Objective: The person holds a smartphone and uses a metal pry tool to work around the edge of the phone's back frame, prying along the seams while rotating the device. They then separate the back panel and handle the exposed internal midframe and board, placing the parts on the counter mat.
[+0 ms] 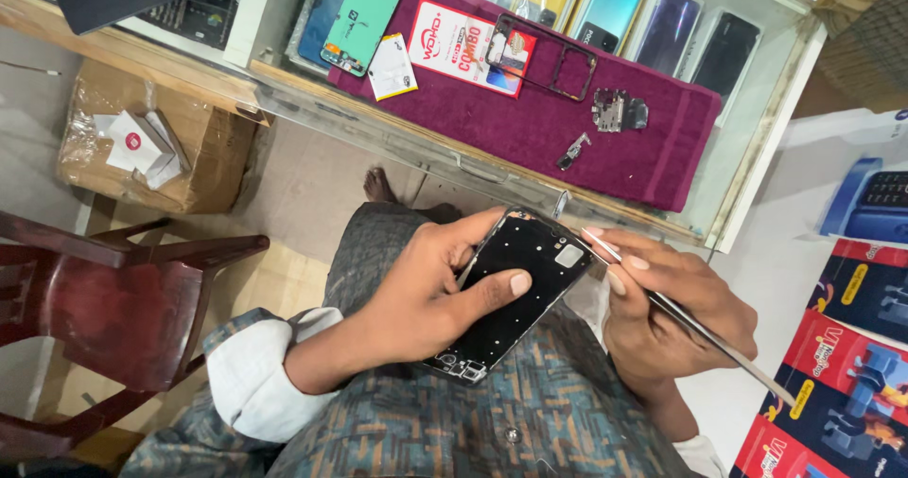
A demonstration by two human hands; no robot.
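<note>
My left hand (426,294) grips the black phone frame (515,294) over my lap, long axis running lower-left to upper-right (right hand (662,317) pinches tweezers (690,325), tip touching the frame's upper-right corner).

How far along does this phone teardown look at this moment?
Done: a green back cover, black frame and small circuit board lie on the maroon cloth. In hand: left hand holds the black phone body; right hand works metal tweezers at its top edge. Left: cannot tell.
</note>
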